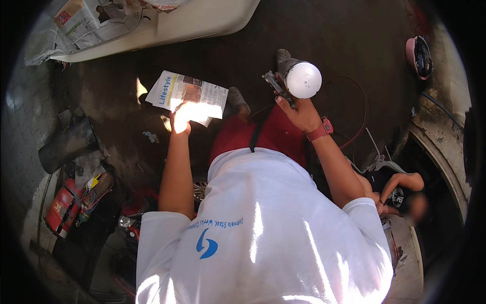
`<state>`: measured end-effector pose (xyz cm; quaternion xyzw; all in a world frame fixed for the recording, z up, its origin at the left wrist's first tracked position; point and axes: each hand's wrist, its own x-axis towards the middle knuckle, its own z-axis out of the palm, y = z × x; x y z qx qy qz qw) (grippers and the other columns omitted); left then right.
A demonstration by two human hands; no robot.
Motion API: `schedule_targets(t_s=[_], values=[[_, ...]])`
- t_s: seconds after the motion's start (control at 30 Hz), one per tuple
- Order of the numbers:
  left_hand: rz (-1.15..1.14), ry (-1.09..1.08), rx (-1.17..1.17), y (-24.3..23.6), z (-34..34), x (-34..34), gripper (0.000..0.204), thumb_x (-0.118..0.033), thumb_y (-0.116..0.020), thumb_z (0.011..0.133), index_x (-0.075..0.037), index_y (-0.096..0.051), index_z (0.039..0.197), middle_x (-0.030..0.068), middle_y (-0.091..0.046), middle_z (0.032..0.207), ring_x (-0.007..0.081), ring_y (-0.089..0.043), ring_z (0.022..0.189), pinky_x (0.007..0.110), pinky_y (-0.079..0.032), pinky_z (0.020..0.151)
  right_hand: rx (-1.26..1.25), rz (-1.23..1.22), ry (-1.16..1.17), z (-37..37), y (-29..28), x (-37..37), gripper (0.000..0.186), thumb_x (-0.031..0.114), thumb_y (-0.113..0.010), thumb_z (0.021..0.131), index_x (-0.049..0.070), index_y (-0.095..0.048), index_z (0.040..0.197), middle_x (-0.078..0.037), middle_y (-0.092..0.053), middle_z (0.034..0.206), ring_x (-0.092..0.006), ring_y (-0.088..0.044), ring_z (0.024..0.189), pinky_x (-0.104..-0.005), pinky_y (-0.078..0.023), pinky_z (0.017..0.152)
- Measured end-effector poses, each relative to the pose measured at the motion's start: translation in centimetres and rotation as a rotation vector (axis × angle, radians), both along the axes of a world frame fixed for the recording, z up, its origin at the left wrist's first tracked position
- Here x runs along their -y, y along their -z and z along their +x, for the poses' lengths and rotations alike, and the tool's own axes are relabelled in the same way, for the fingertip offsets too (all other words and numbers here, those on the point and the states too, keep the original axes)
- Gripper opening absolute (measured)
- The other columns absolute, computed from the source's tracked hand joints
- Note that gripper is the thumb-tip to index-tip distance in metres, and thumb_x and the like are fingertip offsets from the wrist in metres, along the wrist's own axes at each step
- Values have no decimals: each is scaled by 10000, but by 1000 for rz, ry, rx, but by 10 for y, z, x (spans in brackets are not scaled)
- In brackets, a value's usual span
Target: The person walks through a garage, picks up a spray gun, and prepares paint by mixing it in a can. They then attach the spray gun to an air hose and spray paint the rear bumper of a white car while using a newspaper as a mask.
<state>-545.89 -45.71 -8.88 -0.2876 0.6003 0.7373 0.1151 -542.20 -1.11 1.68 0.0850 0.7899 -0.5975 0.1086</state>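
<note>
A folded newspaper (195, 91) is in my left hand (180, 121), gripped at its near edge. Bright sunlight washes out part of the paper and of that hand. My right hand (305, 115) is closed around a spray gun (276, 85), with a watch on the wrist. The gun's round cup (302, 79) with a pale top faces up and covers much of the gun body. A thin hose (365, 99) curves across the floor to the right of the gun. My fingers under the gun are partly hidden.
A pale car-body panel (202, 23), partly covered with newspaper sheets (83, 25), spans the upper left. A pink basin (419, 57) sits far right. A co-worker (405, 185) is at lower right. A dark cylinder (68, 146) and a red box (63, 207) lie at left.
</note>
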Motion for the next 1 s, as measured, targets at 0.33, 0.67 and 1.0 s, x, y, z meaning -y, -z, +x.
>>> schedule_targets(t_s=[0.33,0.67,1.0], values=[[492,-33,236,69,-27,-45,297,-201,-628,1092,92,-660,1132,180,-687,1162,263,-671,1141,419,-544,1064,82,-216,226,11,43,99,536,299,-583,1097,-30,-552,1520,-196,-666,1385,-242,-690,1216,-375,-517,1059],[493,-231,423,152,17,-66,302,-143,-714,1022,-58,-632,1300,117,-705,1199,277,-659,1182,478,-519,1091,54,-181,240,2,115,132,576,355,-551,1120,-43,-533,1535,-210,-640,1431,-223,-684,1229,-371,-520,1067],[430,-252,477,185,86,-100,212,-177,-711,1025,5,-699,1132,112,-719,1135,257,-664,1156,451,-528,1057,161,-184,213,17,169,86,564,362,-577,1105,-53,-574,1488,-232,-717,1294,-283,-721,1163,-400,-520,1056]])
